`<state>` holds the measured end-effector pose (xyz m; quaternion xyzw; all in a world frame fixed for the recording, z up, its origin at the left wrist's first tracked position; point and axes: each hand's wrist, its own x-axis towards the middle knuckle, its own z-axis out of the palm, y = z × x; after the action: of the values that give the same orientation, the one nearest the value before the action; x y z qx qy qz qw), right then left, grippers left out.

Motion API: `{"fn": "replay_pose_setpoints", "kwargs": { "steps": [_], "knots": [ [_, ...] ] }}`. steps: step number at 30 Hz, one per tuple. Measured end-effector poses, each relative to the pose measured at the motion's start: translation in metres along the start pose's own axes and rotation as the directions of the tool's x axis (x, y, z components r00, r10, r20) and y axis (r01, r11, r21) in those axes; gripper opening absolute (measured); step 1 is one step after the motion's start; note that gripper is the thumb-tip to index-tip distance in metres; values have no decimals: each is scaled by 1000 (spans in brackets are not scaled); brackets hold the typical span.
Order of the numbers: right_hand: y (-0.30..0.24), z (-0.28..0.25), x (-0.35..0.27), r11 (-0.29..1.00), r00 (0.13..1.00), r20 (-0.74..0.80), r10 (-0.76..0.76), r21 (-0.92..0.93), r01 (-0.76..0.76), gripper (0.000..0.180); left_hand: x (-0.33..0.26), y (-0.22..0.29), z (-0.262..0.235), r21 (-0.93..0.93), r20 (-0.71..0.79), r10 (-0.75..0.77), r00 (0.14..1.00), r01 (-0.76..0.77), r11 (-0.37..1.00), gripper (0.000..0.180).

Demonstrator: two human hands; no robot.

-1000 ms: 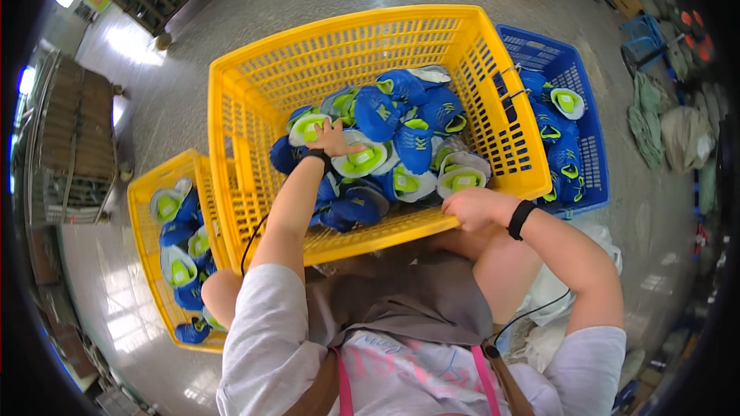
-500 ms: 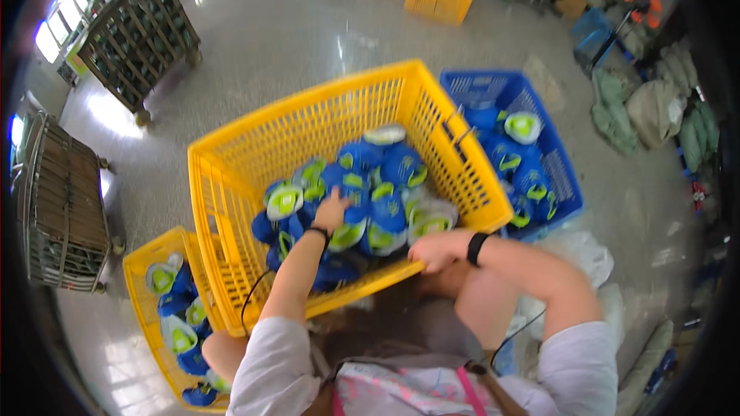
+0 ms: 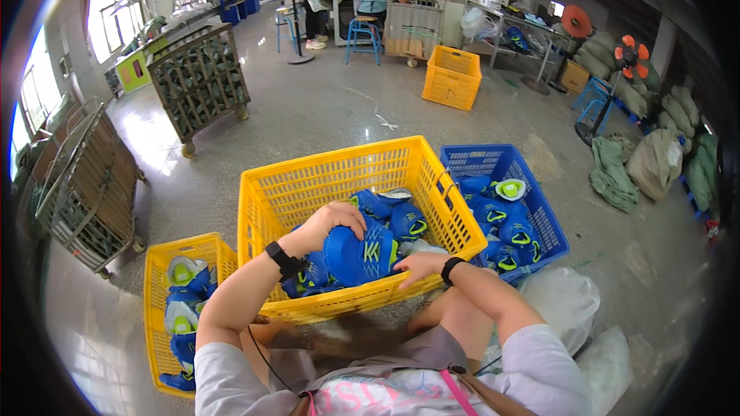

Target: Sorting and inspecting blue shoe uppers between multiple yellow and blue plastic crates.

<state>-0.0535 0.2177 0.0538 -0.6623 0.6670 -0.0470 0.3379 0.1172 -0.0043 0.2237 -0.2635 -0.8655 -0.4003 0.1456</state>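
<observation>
A blue shoe upper (image 3: 356,256) with white stitching lines and lime trim is raised above the near side of a big yellow crate (image 3: 331,167). My left hand (image 3: 333,223) is closed over its top edge at the toe end. At the other end, by the lime edging, my right hand (image 3: 421,265) has its fingertips on the upper, close over the crate's near rim; its thumb is partly hidden. More blue uppers (image 3: 406,221) with lime linings lie heaped beneath and behind it in the crate.
A blue crate (image 3: 532,159) of similar uppers adjoins on the right, a smaller yellow crate (image 3: 156,277) on the left. Clear plastic bags (image 3: 569,300) lie at right. Wheeled cage carts (image 3: 202,81), another yellow crate (image 3: 452,77), fans and people at tables stand farther off.
The view has tilted up, showing more of the room. My left hand has lifted a blue upper from the heap, and my right hand has come from the crate rim to it.
</observation>
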Motion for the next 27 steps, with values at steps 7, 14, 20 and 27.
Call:
{"fn": "replay_pose_setpoints", "kwargs": {
  "steps": [7,14,20,27],
  "knots": [
    [-80,-43,-4,-55,888,-445,-113,895,442,81,-40,51,9,-178,14,-49,999,50,983,13],
    [-128,11,2,-108,965,-259,-45,961,253,72,-35,90,47,-628,-118,-124,985,23,778,5],
    [-172,56,-42,-606,972,-180,-150,794,54,35,-45,94,72,-411,-153,-132,979,58,910,35],
    [-205,53,-65,-230,906,-339,253,889,397,42,-81,74,95,482,-82,-305,949,306,821,51]
  ]
}}
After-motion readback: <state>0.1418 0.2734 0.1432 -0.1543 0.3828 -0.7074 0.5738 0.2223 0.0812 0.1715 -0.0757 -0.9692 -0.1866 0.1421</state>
